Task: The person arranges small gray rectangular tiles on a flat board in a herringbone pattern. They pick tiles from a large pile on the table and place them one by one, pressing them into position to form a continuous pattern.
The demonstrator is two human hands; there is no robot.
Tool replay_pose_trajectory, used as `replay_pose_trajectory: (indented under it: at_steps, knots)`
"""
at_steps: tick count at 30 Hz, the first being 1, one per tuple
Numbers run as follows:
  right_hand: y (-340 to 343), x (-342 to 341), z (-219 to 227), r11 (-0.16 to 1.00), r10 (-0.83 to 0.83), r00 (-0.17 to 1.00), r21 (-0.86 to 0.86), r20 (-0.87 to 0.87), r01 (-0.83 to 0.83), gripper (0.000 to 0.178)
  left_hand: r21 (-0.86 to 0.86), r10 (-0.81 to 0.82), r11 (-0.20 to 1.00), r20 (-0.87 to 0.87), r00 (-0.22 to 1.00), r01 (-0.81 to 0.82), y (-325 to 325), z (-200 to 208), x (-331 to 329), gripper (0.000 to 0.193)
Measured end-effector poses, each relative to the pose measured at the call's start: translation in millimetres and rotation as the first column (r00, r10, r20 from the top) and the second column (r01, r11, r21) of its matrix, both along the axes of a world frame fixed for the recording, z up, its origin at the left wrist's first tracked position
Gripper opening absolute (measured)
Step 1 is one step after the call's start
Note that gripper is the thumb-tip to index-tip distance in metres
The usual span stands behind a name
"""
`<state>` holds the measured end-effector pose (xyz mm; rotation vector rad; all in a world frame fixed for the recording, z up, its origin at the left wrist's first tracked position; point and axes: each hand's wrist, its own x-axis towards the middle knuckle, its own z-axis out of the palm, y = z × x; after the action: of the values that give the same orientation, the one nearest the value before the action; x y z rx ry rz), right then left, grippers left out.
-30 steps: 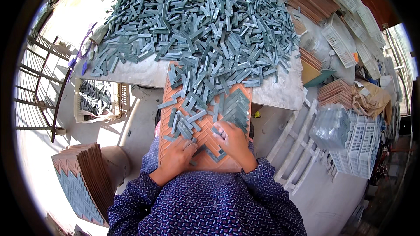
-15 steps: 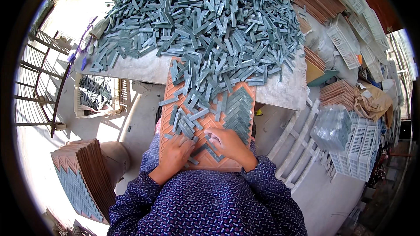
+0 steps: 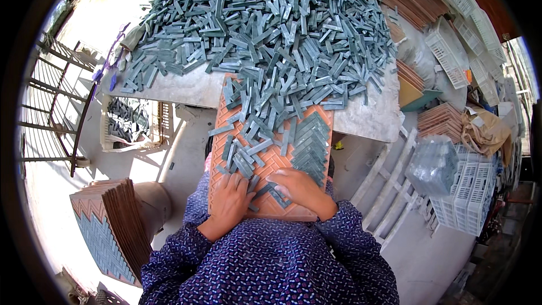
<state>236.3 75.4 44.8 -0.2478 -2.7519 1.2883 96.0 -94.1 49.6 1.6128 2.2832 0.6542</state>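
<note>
Stone table (image 3: pixel 186 87) heaped with grey strips (image 3: pixel 265 17), orange tray (image 3: pixel 271 161), fingers seemingly flat.

matt grey-green stone strips (image 3: pixel 265 28), ribbed orange plastic tray (image 3: pixel 276 164), smooth marble tabletop (image 3: pixel 186 87)

Bright daylight, glare at upper left, sharp centre, fisheye-bent dark rim.

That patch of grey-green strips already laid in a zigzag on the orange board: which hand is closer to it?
Right. The right hand rests just below the laid zigzag patch on the orange board; the left hand lies further left, among loose strips.
</note>
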Motion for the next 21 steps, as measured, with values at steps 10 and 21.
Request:
replay_pose_trajectory:
  at_steps: [10,21]
  knots:
    - [-2.0,-5.4,-7.5,0.998,-0.057,0.990,0.005,0.129,0.057,0.024,0.129,-0.014,0.992,0.099,0.995,0.001,0.5,-10.5,0.5,0.019]
    - [-5.2,-13.5,6.7,0.992,-0.077,0.988,-0.113,-0.132,0.062,0.022,-0.007,0.078,0.995,0.665,0.743,-0.099,6.3,-2.3,-5.5,0.016]
